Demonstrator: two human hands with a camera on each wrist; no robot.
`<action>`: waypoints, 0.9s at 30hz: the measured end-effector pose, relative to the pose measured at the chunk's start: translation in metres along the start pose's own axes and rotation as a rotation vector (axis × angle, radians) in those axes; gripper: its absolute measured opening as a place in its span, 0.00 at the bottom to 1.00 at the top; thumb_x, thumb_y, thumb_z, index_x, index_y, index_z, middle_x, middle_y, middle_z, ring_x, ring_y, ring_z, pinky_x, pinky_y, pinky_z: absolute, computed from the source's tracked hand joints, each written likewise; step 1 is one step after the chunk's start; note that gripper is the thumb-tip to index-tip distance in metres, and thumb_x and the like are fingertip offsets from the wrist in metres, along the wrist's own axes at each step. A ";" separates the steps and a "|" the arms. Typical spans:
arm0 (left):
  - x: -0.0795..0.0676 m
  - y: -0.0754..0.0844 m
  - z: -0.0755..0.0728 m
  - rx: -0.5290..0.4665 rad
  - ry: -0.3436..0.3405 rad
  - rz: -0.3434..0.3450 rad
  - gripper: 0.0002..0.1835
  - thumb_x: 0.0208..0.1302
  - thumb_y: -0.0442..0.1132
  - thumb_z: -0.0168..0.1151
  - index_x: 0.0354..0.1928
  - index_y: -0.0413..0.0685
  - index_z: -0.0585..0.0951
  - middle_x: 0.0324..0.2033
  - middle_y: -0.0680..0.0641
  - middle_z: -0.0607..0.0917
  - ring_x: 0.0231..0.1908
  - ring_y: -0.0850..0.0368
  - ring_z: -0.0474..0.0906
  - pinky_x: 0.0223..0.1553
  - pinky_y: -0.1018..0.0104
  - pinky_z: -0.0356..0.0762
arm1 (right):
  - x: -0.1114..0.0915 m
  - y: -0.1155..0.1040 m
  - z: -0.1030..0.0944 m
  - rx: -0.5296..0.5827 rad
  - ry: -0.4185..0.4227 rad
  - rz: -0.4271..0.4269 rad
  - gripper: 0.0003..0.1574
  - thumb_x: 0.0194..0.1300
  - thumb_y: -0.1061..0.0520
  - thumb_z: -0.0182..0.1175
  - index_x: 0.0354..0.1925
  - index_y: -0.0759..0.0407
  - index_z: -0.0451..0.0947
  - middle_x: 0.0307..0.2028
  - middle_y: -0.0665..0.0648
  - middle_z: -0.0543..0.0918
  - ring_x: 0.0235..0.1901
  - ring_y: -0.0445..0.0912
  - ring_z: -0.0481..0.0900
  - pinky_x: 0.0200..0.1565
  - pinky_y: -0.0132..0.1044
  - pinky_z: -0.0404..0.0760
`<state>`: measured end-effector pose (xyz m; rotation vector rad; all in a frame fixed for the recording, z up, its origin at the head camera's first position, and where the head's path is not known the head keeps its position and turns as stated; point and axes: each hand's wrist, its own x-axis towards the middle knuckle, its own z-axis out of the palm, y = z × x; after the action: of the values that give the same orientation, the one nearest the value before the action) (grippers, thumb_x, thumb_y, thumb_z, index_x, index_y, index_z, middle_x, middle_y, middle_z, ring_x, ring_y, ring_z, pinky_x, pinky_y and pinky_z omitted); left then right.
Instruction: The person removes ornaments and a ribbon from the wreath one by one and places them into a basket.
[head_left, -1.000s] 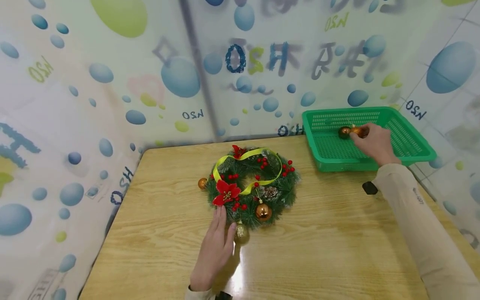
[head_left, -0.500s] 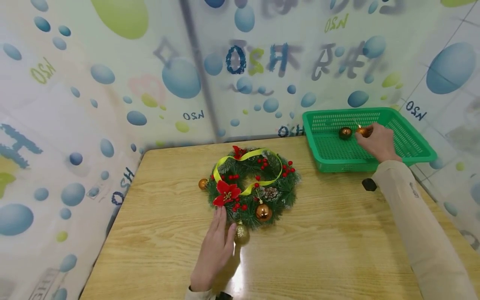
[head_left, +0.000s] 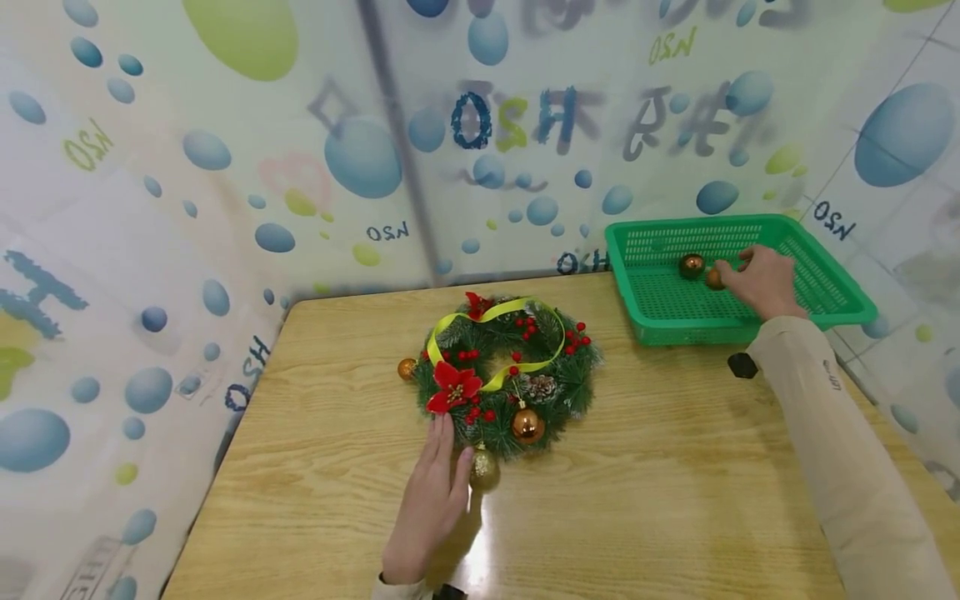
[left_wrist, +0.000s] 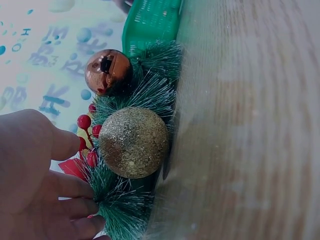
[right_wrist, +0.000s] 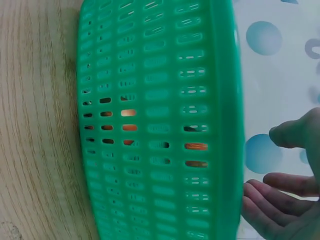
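Note:
A green wreath (head_left: pixel 573 387) lies on the table, dressed with a yellow ribbon (head_left: pixel 442 327), red berries, a pine cone and a red poinsettia (head_left: pixel 453 387). A shiny copper ball (head_left: pixel 528 425) and a glittery gold ball (left_wrist: pixel 134 142) hang at its near side; a small orange ball (head_left: pixel 407 369) is at its left. My left hand (head_left: pixel 427 504), fingers straight, touches the wreath's near edge beside the gold ball. Over the green basket (head_left: pixel 693 335), my right hand (head_left: pixel 763 282) has thumb and fingers apart, holding nothing. Beneath its fingertips is an orange ball (head_left: pixel 715 278), beside a dark copper ball (head_left: pixel 692 266).
The basket stands at the table's back right corner, against the wall sheet (head_left: pixel 525 50) printed with bubbles and letters. The wooden table (head_left: pixel 637 500) extends in front of the wreath and basket. In the right wrist view, the basket's slotted wall partly hides the balls.
My right hand has let go of the orange ball, which is now lower in the basket and apart from the fingers. The left hand and the wreath have stayed in place.

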<state>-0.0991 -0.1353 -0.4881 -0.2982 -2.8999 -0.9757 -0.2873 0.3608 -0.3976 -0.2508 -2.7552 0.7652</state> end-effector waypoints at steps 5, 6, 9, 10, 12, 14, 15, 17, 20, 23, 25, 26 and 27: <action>-0.001 -0.001 0.000 0.000 0.005 -0.012 0.35 0.81 0.51 0.44 0.77 0.32 0.54 0.78 0.36 0.53 0.78 0.38 0.50 0.78 0.43 0.53 | -0.003 -0.002 -0.003 -0.004 0.002 0.006 0.44 0.76 0.39 0.45 0.60 0.81 0.70 0.51 0.82 0.78 0.49 0.72 0.77 0.49 0.68 0.77; -0.001 -0.001 0.000 -0.003 0.002 -0.018 0.36 0.81 0.51 0.44 0.77 0.33 0.54 0.78 0.36 0.53 0.79 0.39 0.49 0.78 0.43 0.53 | -0.005 -0.003 -0.004 -0.005 0.005 -0.001 0.43 0.76 0.39 0.45 0.60 0.80 0.71 0.51 0.82 0.79 0.49 0.71 0.77 0.50 0.68 0.77; -0.001 -0.002 -0.001 -0.007 -0.007 -0.029 0.36 0.82 0.53 0.43 0.78 0.33 0.53 0.79 0.36 0.51 0.79 0.38 0.49 0.78 0.42 0.53 | -0.009 -0.006 -0.005 0.010 0.004 -0.014 0.41 0.76 0.41 0.46 0.60 0.80 0.72 0.51 0.81 0.80 0.49 0.71 0.77 0.51 0.69 0.76; -0.001 -0.002 -0.001 -0.007 -0.012 -0.032 0.37 0.82 0.53 0.42 0.78 0.34 0.53 0.79 0.37 0.51 0.79 0.38 0.48 0.78 0.42 0.52 | -0.010 -0.006 -0.005 0.016 0.004 -0.019 0.40 0.76 0.42 0.46 0.60 0.79 0.72 0.51 0.81 0.80 0.49 0.71 0.78 0.52 0.69 0.76; 0.000 -0.002 -0.002 -0.008 -0.018 -0.036 0.37 0.82 0.54 0.41 0.78 0.34 0.52 0.79 0.37 0.50 0.79 0.38 0.48 0.78 0.42 0.52 | -0.013 -0.009 -0.005 0.021 0.003 -0.028 0.39 0.76 0.42 0.46 0.59 0.79 0.72 0.51 0.80 0.80 0.49 0.70 0.78 0.52 0.69 0.76; 0.000 -0.003 -0.002 -0.008 -0.021 -0.037 0.37 0.82 0.55 0.41 0.78 0.35 0.51 0.79 0.37 0.50 0.79 0.37 0.48 0.78 0.42 0.52 | -0.015 -0.010 -0.005 0.026 0.002 -0.033 0.40 0.76 0.42 0.45 0.59 0.79 0.72 0.51 0.80 0.80 0.49 0.70 0.78 0.53 0.69 0.76; 0.000 -0.003 -0.002 -0.006 -0.023 -0.036 0.37 0.82 0.55 0.40 0.78 0.35 0.51 0.79 0.37 0.50 0.79 0.37 0.47 0.78 0.42 0.51 | -0.017 -0.011 -0.004 0.030 0.004 -0.036 0.39 0.76 0.42 0.45 0.59 0.79 0.72 0.51 0.80 0.80 0.49 0.70 0.78 0.53 0.68 0.76; 0.001 -0.003 -0.002 -0.006 -0.023 -0.033 0.37 0.82 0.55 0.40 0.79 0.35 0.51 0.79 0.37 0.50 0.79 0.37 0.47 0.78 0.42 0.51 | -0.020 -0.013 -0.003 0.042 -0.001 -0.035 0.39 0.76 0.42 0.45 0.59 0.78 0.72 0.51 0.79 0.80 0.49 0.69 0.78 0.52 0.67 0.77; 0.001 -0.002 -0.001 -0.007 -0.027 -0.025 0.37 0.82 0.55 0.40 0.78 0.34 0.51 0.79 0.37 0.50 0.79 0.38 0.47 0.78 0.42 0.51 | -0.028 -0.018 -0.002 0.061 0.009 -0.045 0.36 0.76 0.44 0.47 0.57 0.78 0.72 0.51 0.79 0.81 0.48 0.69 0.79 0.51 0.66 0.77; 0.001 -0.001 0.000 -0.008 -0.030 -0.016 0.37 0.82 0.55 0.41 0.78 0.34 0.52 0.79 0.36 0.51 0.79 0.38 0.48 0.78 0.43 0.51 | -0.035 -0.022 -0.001 0.083 0.031 -0.072 0.33 0.76 0.46 0.48 0.55 0.78 0.74 0.49 0.79 0.82 0.47 0.68 0.81 0.52 0.66 0.78; 0.002 0.000 0.000 -0.009 -0.031 -0.014 0.37 0.82 0.55 0.40 0.78 0.34 0.52 0.79 0.36 0.50 0.79 0.38 0.48 0.78 0.43 0.52 | -0.039 -0.027 0.000 0.096 0.043 -0.091 0.33 0.75 0.46 0.49 0.55 0.77 0.75 0.48 0.79 0.83 0.46 0.67 0.82 0.52 0.65 0.78; 0.002 0.000 0.000 -0.010 -0.032 -0.014 0.37 0.82 0.55 0.41 0.78 0.34 0.52 0.79 0.36 0.50 0.79 0.38 0.48 0.78 0.43 0.52 | -0.041 -0.029 0.000 0.103 0.047 -0.100 0.33 0.75 0.46 0.49 0.54 0.77 0.75 0.47 0.78 0.83 0.45 0.67 0.82 0.52 0.65 0.79; 0.001 0.001 0.000 -0.011 -0.031 -0.013 0.37 0.82 0.55 0.40 0.78 0.34 0.52 0.79 0.36 0.50 0.79 0.38 0.48 0.78 0.42 0.52 | -0.043 -0.031 0.000 0.104 0.051 -0.109 0.32 0.75 0.46 0.49 0.54 0.77 0.75 0.47 0.78 0.83 0.45 0.67 0.83 0.51 0.64 0.79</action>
<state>-0.1004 -0.1343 -0.4879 -0.2987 -2.9288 -0.9983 -0.2494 0.3242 -0.3906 -0.0967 -2.6466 0.8581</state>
